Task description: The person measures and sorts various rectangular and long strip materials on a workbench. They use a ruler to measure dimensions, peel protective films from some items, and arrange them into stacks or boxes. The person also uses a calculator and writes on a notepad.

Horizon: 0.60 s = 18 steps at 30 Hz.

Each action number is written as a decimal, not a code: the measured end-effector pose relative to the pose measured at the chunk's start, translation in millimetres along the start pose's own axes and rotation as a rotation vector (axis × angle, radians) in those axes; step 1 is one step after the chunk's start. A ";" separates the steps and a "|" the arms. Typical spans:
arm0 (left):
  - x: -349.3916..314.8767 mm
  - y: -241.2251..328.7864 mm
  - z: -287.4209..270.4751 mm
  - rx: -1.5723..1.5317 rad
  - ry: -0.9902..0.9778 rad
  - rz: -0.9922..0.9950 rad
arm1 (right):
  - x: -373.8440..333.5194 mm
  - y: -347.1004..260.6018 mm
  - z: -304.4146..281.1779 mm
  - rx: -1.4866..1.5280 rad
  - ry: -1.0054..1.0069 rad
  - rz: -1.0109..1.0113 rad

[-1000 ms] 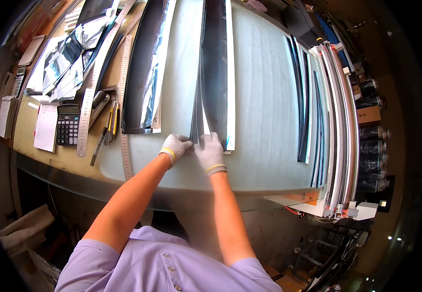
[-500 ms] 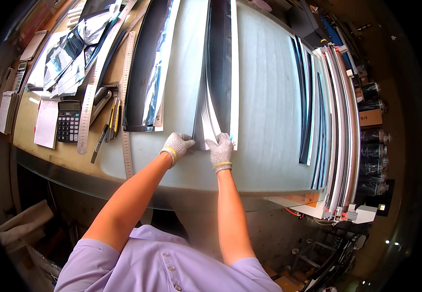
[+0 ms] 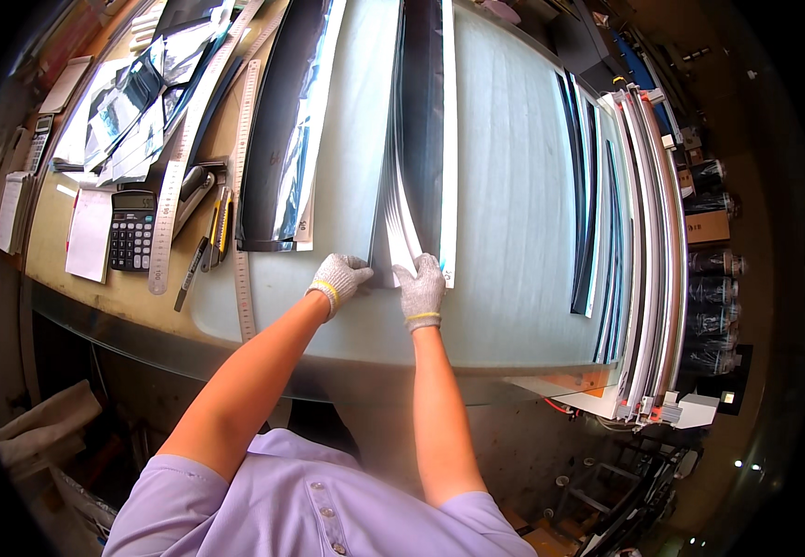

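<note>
2 grey knitted gloves with yellow cuff bands: left hand (image 3: pixel 339 278) pinching the strip stack's near left corner, right hand (image 3: pixel 423 288) closed on its near right end. Held: 1 stack of long, flexible, glossy blue-black film strips with white layers (image 3: pixel 423 139), smooth, straight-edged, its near end fanned, lying mid-width on the smooth, pale grey-green tabletop (image 3: pixel 505 232). Left part of tabletop: 1 broad glossy black sheet stack (image 3: pixel 271 167). Tabletop's left edge: 1 straight metal ruler (image 3: pixel 244 204). Tabletop's right side: narrow dark strips (image 3: pixel 581 204).
</note>
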<state>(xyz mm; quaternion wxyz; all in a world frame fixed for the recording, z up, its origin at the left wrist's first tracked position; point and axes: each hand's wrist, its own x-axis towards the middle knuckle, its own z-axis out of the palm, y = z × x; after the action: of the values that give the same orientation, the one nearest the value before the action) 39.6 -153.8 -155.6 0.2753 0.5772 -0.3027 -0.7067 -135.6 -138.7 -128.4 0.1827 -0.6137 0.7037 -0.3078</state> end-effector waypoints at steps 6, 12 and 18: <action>-0.2 -2.3 -1.2 -0.024 -0.015 0.027 | 1.6 -16.5 -2.1 -0.039 0.048 -0.223; -2.5 -1.9 -1.7 0.044 -0.037 0.044 | 1.8 -41.0 -15.9 -0.180 -0.273 -0.059; 5.9 -11.5 -0.6 -0.020 -0.010 0.094 | 3.1 -35.3 -7.3 -0.285 -0.265 -0.085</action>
<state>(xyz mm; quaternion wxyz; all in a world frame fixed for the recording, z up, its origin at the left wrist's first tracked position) 38.7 -150.6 -168.1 0.3122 0.5561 -0.3238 -0.6989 -114.3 -142.2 -99.4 0.1717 -0.6978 0.6834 -0.1289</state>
